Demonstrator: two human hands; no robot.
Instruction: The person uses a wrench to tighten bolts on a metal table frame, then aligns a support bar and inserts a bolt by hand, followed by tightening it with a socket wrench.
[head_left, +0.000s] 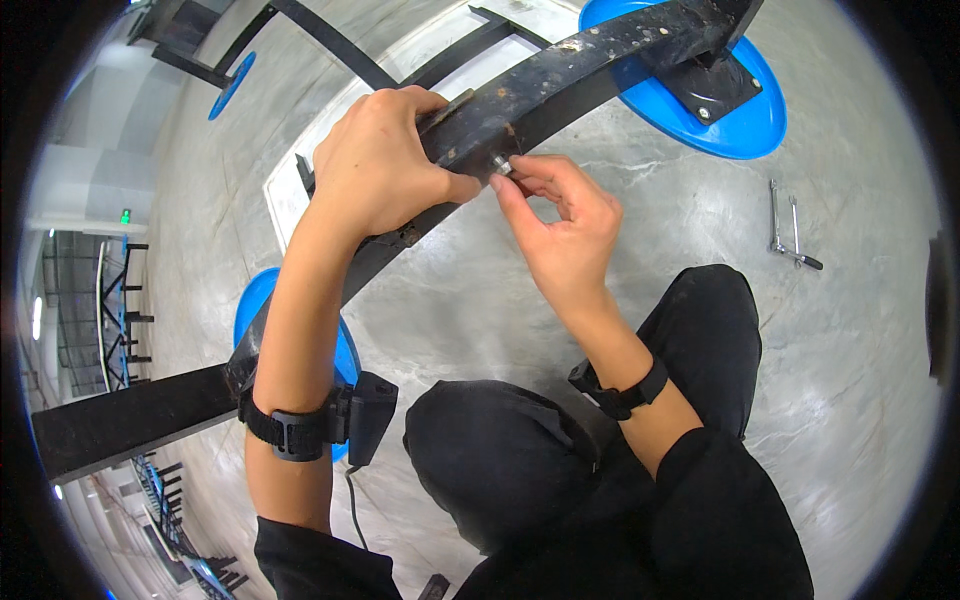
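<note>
A black metal beam (551, 82) with chipped paint crosses diagonally before me. My left hand (382, 161) grips it from above, fingers over the far side and thumb on the near face. A small metal bolt (502, 164) sticks out of the near face. Thumb and forefinger of my right hand (566, 214) pinch its outer end; whether a nut sits on it is too small to tell. Beside my left fingers a flat metal plate edge (455, 106) shows on the beam's far side.
Blue round seats (739, 127) are attached along the frame, with a bolted black plate (709, 94) on one. Two metal wrenches (784, 225) lie on the grey floor (675, 202) at right. A white panel (289, 187) lies beyond the beam. More similar frames (124, 315) stand at far left.
</note>
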